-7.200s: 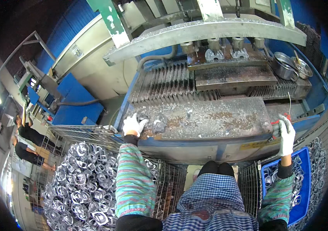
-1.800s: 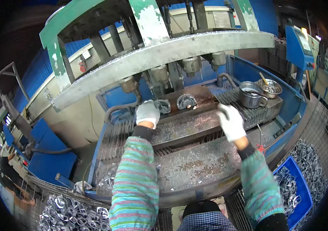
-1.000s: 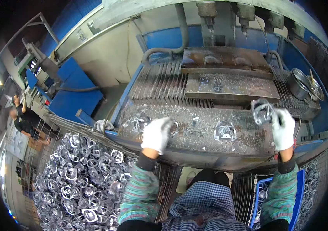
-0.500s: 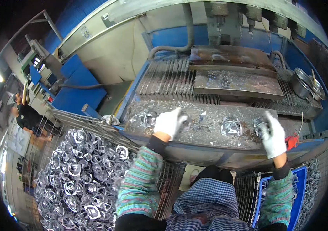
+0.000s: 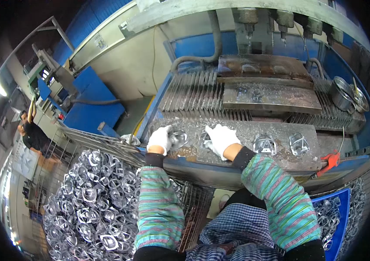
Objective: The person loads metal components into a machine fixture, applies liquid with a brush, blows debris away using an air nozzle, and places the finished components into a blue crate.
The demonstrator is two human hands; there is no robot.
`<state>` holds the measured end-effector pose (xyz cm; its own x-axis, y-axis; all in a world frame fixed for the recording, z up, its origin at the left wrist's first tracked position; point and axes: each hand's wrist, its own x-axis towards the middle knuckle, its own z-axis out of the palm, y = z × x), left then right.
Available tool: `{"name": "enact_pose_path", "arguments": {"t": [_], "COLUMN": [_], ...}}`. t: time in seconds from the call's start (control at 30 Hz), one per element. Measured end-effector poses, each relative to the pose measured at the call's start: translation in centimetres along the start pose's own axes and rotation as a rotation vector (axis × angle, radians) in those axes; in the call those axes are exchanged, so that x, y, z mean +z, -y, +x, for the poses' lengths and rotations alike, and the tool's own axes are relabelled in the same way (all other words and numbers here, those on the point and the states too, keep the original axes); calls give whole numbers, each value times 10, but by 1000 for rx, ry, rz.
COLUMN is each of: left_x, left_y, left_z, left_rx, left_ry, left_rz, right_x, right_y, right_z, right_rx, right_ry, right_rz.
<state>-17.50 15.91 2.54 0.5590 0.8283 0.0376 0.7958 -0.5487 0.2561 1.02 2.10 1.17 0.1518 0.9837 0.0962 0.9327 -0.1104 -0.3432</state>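
The white-gloved left hand [image 5: 159, 140] has its fingers at the left edge of a metal casting [image 5: 179, 138]; whether they pinch it or only touch it, I cannot tell. The right hand [image 5: 223, 140] reaches across in front of the body, its fingers spread slightly over a second casting [image 5: 206, 140], which they partly hide, so its grip cannot be told either. Both castings lie on the chip-strewn tabletop [image 5: 246, 130], the first near its left end. Past the right hand comes a bare stretch, then a third casting [image 5: 264, 144] and a fourth [image 5: 298, 144] with a narrower gap between them, the fourth near the right end. Clear surface runs along the front edge before this pair. Just beyond the right end sits a red-handled tool [image 5: 333, 161]. Behind the tabletop, a pleated cover [image 5: 193, 93] flanks a raised metal block [image 5: 272, 98], with open space between the block and the drill heads [image 5: 248, 17] above. On the pale wall, a small panel [image 5: 100, 41] bears markings too small to read. Below, a heap of castings [image 5: 89, 204] lies at left and a blue bin [image 5: 343, 222] at right.
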Motion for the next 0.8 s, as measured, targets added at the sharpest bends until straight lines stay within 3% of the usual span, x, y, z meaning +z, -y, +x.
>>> {"name": "enact_pose_path", "arguments": {"t": [0.17, 0.23, 0.3, 0.37, 0.4, 0.5, 0.63, 0.8], "left_x": [15, 8, 6, 7, 11, 24, 16, 3], "left_y": [7, 10, 10, 13, 17, 21, 7, -14], "left_z": [4, 1, 0, 0, 4, 9, 6, 4], "left_rx": [-34, 9, -6, 313, 434, 333, 290, 338], "left_ry": [-112, -262, -222, -168, -148, 41, 90, -220], "left_rz": [-90, -234, -207, 14, 13, -104, -20, -310], "right_x": [2, -11, -23, -20, -21, -5, -4, -40], "right_y": [-16, -14, -10, -7, -5, -13, -22, -15], "right_z": [9, 6, -1, 0, 2, 8, 4, -23], "right_rx": [-133, -114, 46, 54, 71, 82, 4, -101], "right_ry": [-3, 38, 72, 22, 99, 162, 40, -6], "right_rz": [-4, -1, 65, 31, 23, -4, 113, 112]}}
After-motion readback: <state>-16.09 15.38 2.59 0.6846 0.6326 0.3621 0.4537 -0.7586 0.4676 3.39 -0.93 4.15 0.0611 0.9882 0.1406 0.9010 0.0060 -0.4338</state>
